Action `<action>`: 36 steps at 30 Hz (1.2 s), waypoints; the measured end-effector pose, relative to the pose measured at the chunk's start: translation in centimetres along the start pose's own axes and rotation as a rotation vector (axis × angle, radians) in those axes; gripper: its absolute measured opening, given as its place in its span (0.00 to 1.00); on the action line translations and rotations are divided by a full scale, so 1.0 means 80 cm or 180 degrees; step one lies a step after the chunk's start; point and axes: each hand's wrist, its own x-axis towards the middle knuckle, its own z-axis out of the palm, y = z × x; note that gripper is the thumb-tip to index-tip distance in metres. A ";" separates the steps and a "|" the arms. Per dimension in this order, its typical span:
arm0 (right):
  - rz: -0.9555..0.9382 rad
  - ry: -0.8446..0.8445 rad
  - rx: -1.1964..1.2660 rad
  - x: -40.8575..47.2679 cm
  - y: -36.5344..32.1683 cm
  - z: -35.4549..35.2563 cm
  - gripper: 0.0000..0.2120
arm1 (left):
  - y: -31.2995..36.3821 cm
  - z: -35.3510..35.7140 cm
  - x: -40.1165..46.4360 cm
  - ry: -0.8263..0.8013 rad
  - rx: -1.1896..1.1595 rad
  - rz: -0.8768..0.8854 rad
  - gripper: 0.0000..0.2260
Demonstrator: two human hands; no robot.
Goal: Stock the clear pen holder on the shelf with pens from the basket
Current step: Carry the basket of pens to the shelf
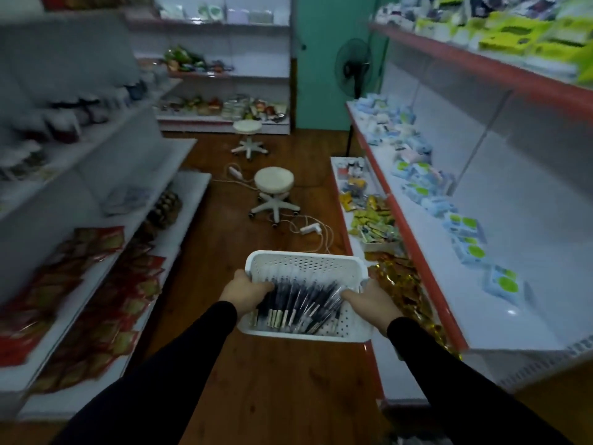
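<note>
While you carry the white basket [305, 268] out in front of you, your left hand [245, 292] grips its left rim and your right hand [369, 301] grips the right rim, thumbs curled over the edge toward the pens [301, 305]. These lie loose in a dark heap on the basket floor, caps toward you. I'd judge the load light and the perforated plastic stiff enough, but the pens are smooth and will roll or slide if you tilt it, so keep it level and hold it by both side rims as now. Each pen is best pinched at mid-barrel. Beyond the basket, two stools [274, 194] and a trailing cable [309, 228] sit on the wooden floor. Shelves [500, 245] flank both sides; I cannot pick out the clear pen holder anywhere.
</note>
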 end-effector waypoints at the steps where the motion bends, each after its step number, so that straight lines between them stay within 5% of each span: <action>1: -0.0074 -0.0109 -0.0051 0.023 -0.012 0.002 0.14 | 0.003 -0.007 0.011 0.0122 -0.0075 -0.0060 0.20; 4: -0.0264 -0.0412 -0.0240 0.086 -0.052 0.006 0.08 | 0.014 -0.028 0.048 0.0437 -0.0217 -0.0228 0.20; 9: -0.0534 -0.0854 -0.0424 0.201 -0.112 0.017 0.13 | 0.032 -0.063 0.107 0.0749 -0.0505 -0.0452 0.22; 14: -0.0610 -0.1206 -0.0562 0.306 -0.172 0.050 0.27 | 0.032 -0.111 0.191 0.0894 -0.0753 -0.0549 0.26; 22: -0.0621 -0.1117 -0.0571 0.469 -0.281 0.122 0.27 | 0.067 -0.206 0.353 0.1020 -0.0920 -0.0484 0.15; 28: -0.0595 -0.1061 -0.0577 0.582 -0.369 0.157 0.21 | 0.096 -0.278 0.488 0.0912 -0.0846 -0.0440 0.23; 33: -0.0462 -0.1286 -0.0577 0.718 -0.421 0.189 0.31 | 0.126 -0.316 0.598 0.0961 -0.1037 -0.0568 0.13; 36: -0.0551 -0.1371 -0.0537 0.801 -0.462 0.209 0.25 | 0.143 -0.337 0.673 0.1096 -0.1125 -0.0534 0.05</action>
